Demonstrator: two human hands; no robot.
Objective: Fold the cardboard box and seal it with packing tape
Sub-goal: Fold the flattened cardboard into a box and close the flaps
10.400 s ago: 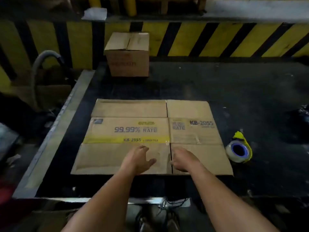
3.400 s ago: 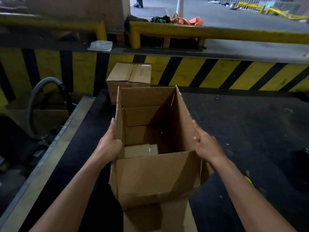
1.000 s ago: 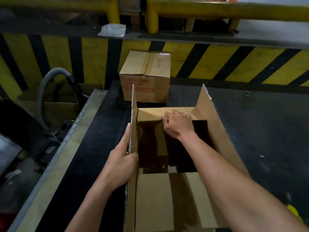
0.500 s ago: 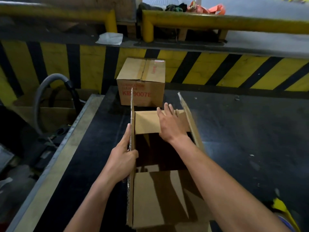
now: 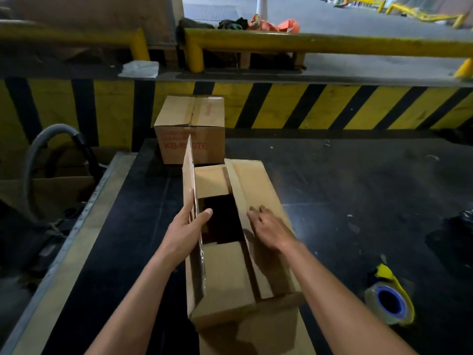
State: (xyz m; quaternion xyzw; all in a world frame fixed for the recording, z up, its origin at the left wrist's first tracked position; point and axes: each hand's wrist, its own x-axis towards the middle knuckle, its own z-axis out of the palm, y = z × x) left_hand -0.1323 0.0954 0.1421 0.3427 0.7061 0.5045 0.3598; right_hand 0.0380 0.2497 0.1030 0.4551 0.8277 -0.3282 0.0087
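A brown cardboard box (image 5: 230,272) stands upright on the black table (image 5: 358,201) in front of me. Its far and near short flaps lie folded inward. The right long flap is folded down over the opening, and my right hand (image 5: 268,229) presses flat on it with fingers spread. The left long flap still stands upright; my left hand (image 5: 186,231) grips its edge, thumb inside and fingers outside. A dark gap shows between the two long flaps. A roll of packing tape (image 5: 390,302) with a yellow tab lies on the table at the lower right.
A second, closed cardboard box (image 5: 190,129) with red print stands at the table's far edge, right behind the upright flap. A yellow-and-black striped wall (image 5: 320,106) runs behind. A grey hose (image 5: 38,155) curves off the table's left side. A dark bag (image 5: 453,239) lies at the right edge.
My right hand left the far short flap and brought the right long flap down over the opening. My left hand kept its grip on the upright left flap. The tape roll came into view.
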